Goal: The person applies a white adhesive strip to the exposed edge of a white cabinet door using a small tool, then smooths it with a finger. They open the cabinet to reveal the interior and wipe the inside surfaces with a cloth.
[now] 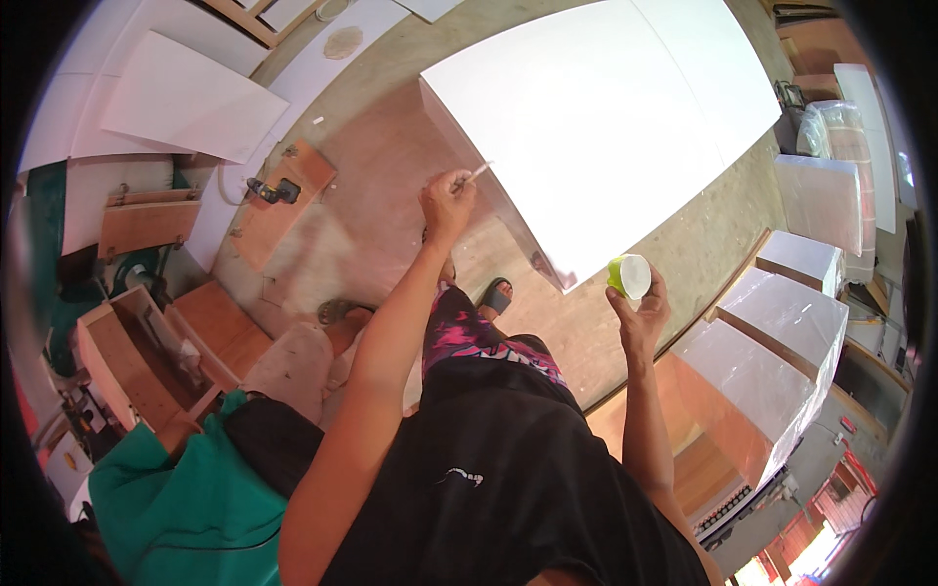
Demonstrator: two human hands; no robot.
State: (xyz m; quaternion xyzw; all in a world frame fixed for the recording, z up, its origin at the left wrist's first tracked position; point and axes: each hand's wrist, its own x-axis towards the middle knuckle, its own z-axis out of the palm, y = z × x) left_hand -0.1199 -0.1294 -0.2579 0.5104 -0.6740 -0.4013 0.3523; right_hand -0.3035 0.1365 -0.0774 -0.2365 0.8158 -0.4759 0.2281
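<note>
My left hand (449, 203) pinches a thin, light-coloured stick, perhaps a small brush (479, 172), near the left edge of a large white box-like cabinet (616, 127). The stick's tip is close to that edge; whether it touches I cannot tell. My right hand (645, 314) is wrapped round a small yellow-green cup (616, 277) with a round white face, either a lid or its contents. It is held up near the cabinet's front corner, apart from it.
A person in a green shirt (195, 508) is close on my left. Beyond lies a cordless drill (277, 190) on a wooden board (283, 210), with an open wooden drawer box (147, 356) nearer. Plastic-wrapped white cabinets (762, 317) line the right. White panels (191, 98) are at far left.
</note>
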